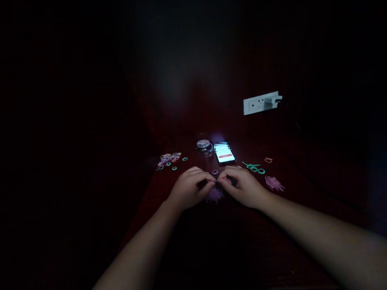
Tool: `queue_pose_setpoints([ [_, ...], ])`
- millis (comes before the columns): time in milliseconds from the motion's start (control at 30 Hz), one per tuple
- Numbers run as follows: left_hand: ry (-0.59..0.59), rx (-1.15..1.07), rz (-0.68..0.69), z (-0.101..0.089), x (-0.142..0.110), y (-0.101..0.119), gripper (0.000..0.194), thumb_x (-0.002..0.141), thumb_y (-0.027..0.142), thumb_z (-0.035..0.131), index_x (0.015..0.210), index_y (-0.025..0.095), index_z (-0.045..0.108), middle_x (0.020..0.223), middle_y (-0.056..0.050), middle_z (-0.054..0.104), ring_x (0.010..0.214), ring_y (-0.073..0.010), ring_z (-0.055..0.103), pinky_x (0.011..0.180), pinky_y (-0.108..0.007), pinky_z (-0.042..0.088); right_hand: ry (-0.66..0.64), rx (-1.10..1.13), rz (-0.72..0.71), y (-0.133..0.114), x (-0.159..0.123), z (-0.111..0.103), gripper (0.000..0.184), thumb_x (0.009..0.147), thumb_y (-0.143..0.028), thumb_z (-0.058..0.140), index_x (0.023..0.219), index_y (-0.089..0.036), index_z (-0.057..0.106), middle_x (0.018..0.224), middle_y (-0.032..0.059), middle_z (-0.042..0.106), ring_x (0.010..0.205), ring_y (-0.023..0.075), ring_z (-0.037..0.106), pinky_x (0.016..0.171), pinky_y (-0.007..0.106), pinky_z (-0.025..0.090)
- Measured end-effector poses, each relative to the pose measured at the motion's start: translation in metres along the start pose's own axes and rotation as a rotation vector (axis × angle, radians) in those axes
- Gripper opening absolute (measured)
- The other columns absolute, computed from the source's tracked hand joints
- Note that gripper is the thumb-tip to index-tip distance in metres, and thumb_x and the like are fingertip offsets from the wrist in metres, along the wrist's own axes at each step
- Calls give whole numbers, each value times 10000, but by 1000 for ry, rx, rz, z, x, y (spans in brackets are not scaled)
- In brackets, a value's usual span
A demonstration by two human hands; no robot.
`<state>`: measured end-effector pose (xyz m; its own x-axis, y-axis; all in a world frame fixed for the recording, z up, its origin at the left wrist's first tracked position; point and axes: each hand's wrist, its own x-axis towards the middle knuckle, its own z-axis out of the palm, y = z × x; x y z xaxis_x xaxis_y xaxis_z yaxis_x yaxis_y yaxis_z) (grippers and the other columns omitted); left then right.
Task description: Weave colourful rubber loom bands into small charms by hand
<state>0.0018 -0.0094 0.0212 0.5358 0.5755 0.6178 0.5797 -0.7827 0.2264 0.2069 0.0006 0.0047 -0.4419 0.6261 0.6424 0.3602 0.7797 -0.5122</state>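
My left hand (190,188) and my right hand (240,186) meet fingertip to fingertip over a dark red table (227,235). Both are pinched closed on something tiny between them, too small and dark to name. Just below the fingertips lies a small heap of purple rubber bands (214,195). A single purple band (215,171) lies just beyond the fingers. The room is very dark.
A lit phone (225,155) lies behind the hands, beside a small round glass jar (204,147). Mixed pink and green bands (168,159) lie at left, a green band chain (254,168) and a pink heap (274,183) at right. A wall socket with a plugged charger (262,102) sits beyond.
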Motion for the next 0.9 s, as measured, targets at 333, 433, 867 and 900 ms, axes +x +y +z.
queue_pose_setpoints([
  [333, -20, -2, -55, -1, 0, 3, 66, 868, 190, 576, 856, 200, 640, 843, -30, 680, 812, -175, 597, 752, -321, 480, -27, -2, -12, 0, -1, 1, 137, 857, -174, 556, 732, -174, 613, 637, -20, 543, 601, 113, 487, 614, 260, 361],
  [433, -34, -18, -66, 0, -1, 2, 44, 852, 179, 592, 854, 203, 629, 835, -21, 665, 801, -167, 588, 743, -309, 470, -22, -14, -15, -1, -1, 1, 139, 855, -162, 551, 726, -175, 603, 639, -24, 543, 603, 110, 484, 626, 262, 360],
  [867, -118, -22, -117, 1, -2, -2, 142, 816, 210, 646, 953, 216, 610, 877, -12, 671, 845, -184, 588, 776, -331, 468, -15, 2, 12, 2, -2, 4, 124, 847, -159, 569, 727, -171, 600, 642, -27, 541, 603, 109, 482, 627, 260, 360],
  [900, -115, -22, -115, 1, -2, -2, 179, 816, 216, 651, 990, 219, 610, 908, -16, 676, 865, -186, 590, 790, -336, 469, -14, 6, 9, 3, -2, 4, 119, 848, -160, 568, 735, -172, 604, 645, -26, 543, 607, 110, 485, 629, 260, 364],
])
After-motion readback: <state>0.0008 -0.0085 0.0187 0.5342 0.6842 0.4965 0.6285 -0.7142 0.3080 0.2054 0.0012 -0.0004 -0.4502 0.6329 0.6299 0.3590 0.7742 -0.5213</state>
